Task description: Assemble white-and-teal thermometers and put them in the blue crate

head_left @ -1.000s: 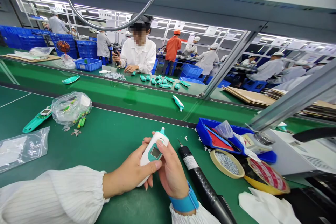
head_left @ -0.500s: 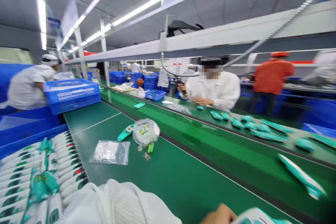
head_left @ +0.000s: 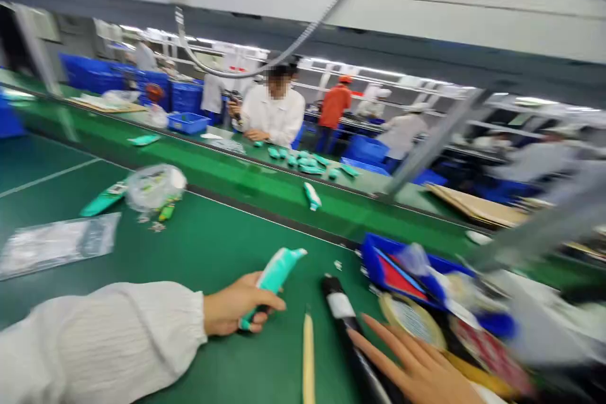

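Observation:
My left hand (head_left: 243, 306) is closed around a teal-and-white handheld device (head_left: 277, 271), its narrow tip pointing up and to the right. The fingers cover the lower part of it. My right hand (head_left: 416, 360) is open, fingers stretched out, at the lower right. Its fingertips lie over or against a black rod-shaped tool (head_left: 348, 328) with a white band near the top; I cannot tell whether they touch. Between the hands, a pale wooden-looking stick (head_left: 308, 360) with a dark thin tip lies on the green table (head_left: 213, 252).
At left are a clear bag of small parts (head_left: 156, 188), a teal shell (head_left: 104, 199) and a flat plastic bag (head_left: 59, 243). A blue tray (head_left: 388, 259) and tape roll (head_left: 411, 319) sit right. Across the green belt (head_left: 246, 186), a person in white (head_left: 279, 107) works behind teal pieces.
My view has swung to the right and down. The left hand with the device now shows fully, and my right hand, the black tool and the blue tray have come into sight.

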Available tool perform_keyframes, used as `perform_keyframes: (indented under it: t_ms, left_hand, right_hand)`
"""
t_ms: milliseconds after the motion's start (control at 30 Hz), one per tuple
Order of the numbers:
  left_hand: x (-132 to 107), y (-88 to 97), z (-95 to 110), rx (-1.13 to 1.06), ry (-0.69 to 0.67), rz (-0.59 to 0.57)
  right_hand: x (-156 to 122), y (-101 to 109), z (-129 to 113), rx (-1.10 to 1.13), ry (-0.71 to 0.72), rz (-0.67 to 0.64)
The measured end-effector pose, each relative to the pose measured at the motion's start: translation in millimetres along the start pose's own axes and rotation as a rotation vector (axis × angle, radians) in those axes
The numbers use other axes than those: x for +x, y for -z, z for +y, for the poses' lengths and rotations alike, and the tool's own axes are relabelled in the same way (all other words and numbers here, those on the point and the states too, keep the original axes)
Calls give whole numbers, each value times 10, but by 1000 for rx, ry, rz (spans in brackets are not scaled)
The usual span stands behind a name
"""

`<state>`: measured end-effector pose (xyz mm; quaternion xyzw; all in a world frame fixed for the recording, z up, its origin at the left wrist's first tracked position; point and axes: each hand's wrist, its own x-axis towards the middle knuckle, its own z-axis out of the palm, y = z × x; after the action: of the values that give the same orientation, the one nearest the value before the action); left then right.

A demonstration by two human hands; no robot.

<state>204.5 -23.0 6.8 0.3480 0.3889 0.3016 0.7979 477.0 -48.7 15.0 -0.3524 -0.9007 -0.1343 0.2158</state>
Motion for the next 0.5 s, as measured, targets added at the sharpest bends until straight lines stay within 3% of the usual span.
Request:
perform_keyframes:
  t_ms: [67, 133, 233, 300, 367, 500]
  left_hand:
    - [28, -46, -41, -15, 23, 25]
    - [64, -97, -74, -22, 29, 42]
    - [110, -148, -114, -75, 12, 41]
    - [147, -155, -136, -125, 1, 44]
    - [190, -162, -151, -161, -1, 63]
    - [277, -237, -168, -213, 7, 45]
  right_hand:
    - [-78, 201, -9, -180, 208, -248]
    - [-10, 202, -14, -275, 348, -422]
    - [68, 126, -27, -255, 336, -434]
    - [21, 155, -70, -158, 205, -334]
    - [-70, 271, -144, -29, -21, -159]
    - [-113, 646, -302, 229, -530, 351]
